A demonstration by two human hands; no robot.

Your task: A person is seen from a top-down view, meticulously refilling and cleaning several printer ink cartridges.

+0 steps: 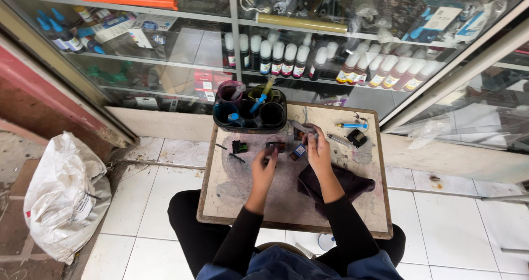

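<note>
My left hand (264,168) hovers over the stained small table (231,203), fingers pinched near a dark ink cartridge (275,146). My right hand (318,148) is raised above the table and grips a small grey tool (302,128); a small cartridge with a blue label (298,150) sits just left of it. Whether the left fingers actually hold anything is too small to see. A dark cloth (352,183) lies under my right forearm.
A black tray of ink pots (250,115) with syringes stands at the table's far edge. A blue syringe (351,125) and black part (357,138) lie far right, small black pieces (239,146) left. Glass cabinet with bottles (308,60) behind; white sack (63,197) on the floor left.
</note>
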